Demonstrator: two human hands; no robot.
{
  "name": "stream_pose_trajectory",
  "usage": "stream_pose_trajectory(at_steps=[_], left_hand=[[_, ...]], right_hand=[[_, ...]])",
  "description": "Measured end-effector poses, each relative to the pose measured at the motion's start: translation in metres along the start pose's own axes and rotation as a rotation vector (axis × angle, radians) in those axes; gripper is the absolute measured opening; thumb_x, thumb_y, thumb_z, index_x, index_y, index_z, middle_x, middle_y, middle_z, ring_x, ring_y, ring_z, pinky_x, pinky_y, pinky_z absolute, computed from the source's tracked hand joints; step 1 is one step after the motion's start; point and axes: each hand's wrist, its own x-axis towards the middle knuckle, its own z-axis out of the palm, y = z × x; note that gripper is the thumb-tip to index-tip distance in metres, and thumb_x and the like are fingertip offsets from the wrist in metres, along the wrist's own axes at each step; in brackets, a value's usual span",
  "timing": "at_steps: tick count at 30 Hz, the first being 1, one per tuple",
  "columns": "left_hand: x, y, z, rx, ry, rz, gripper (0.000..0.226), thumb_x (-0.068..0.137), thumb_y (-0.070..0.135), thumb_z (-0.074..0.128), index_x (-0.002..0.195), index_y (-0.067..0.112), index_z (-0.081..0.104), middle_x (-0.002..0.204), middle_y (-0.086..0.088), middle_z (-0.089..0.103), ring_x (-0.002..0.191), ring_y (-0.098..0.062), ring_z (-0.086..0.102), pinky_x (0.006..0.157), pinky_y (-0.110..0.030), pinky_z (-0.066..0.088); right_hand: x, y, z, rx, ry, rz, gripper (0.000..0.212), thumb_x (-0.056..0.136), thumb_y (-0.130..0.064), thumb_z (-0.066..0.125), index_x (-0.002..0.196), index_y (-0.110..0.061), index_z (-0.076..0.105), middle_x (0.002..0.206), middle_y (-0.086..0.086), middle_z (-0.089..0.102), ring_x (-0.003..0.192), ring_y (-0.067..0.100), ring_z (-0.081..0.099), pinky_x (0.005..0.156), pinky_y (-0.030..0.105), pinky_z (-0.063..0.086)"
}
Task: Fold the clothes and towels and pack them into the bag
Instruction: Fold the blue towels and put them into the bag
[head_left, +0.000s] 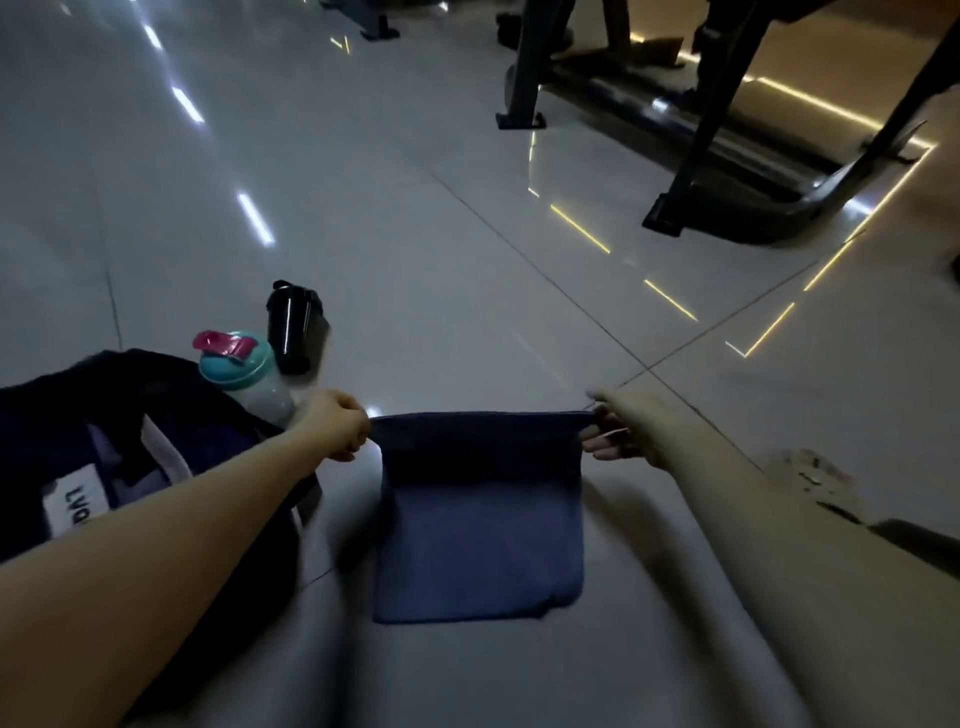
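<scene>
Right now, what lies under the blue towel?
Grey floor tile shows around the blue towel, whose lower part appears to rest on it. The left hand and right hand pinch its top corners; anything beneath the cloth is covered.

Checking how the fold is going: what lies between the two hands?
In the head view, the blue cloth spans the gap, its top edge pinched by the left hand and the right hand.
</scene>
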Motion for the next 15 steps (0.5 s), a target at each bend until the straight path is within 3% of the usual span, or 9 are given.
stream_pose_trajectory(at_steps=[2, 6, 10, 15], left_hand=[[0.017, 0.005, 0.006, -0.089, 0.004, -0.04, 0.006, 0.088, -0.005, 0.06, 0.085, -0.003, 0.065, 0.065, -0.017, 0.069, 0.053, -0.026, 0.064, 0.062, -0.04, 0.061], [0.04, 0.017, 0.015, -0.343, 0.044, -0.032, 0.013, 0.086, -0.012, 0.058, 0.092, -0.001, 0.06, 0.076, -0.021, 0.067, 0.066, -0.031, 0.068, 0.068, -0.042, 0.061], [0.044, 0.011, 0.026, -0.464, 0.052, -0.012, 0.016, 0.084, -0.015, 0.057, 0.085, 0.001, 0.058, 0.08, -0.025, 0.067, 0.071, -0.033, 0.067, 0.077, -0.046, 0.061], [0.025, -0.015, 0.035, -0.498, 0.049, -0.066, 0.008, 0.087, -0.003, 0.056, 0.08, 0.001, 0.06, 0.072, -0.023, 0.066, 0.059, -0.031, 0.065, 0.068, -0.042, 0.062]], right_hand=[[0.016, -0.003, 0.007, 0.083, 0.078, -0.023, 0.033, 0.097, -0.03, 0.063, 0.097, 0.003, 0.064, 0.084, 0.025, 0.071, 0.059, 0.028, 0.067, 0.049, 0.031, 0.058], [0.043, -0.012, 0.019, 0.206, 0.224, -0.112, 0.004, 0.088, -0.001, 0.063, 0.089, 0.002, 0.062, 0.076, 0.023, 0.064, 0.047, 0.024, 0.065, 0.043, 0.029, 0.056], [0.053, -0.022, 0.026, 0.261, 0.213, -0.135, 0.012, 0.085, 0.004, 0.06, 0.096, 0.002, 0.061, 0.076, 0.018, 0.064, 0.048, 0.022, 0.065, 0.047, 0.029, 0.057], [0.041, -0.009, 0.031, 0.222, 0.209, -0.108, 0.008, 0.084, 0.004, 0.058, 0.089, -0.002, 0.057, 0.073, 0.016, 0.058, 0.05, 0.024, 0.061, 0.049, 0.033, 0.058]])
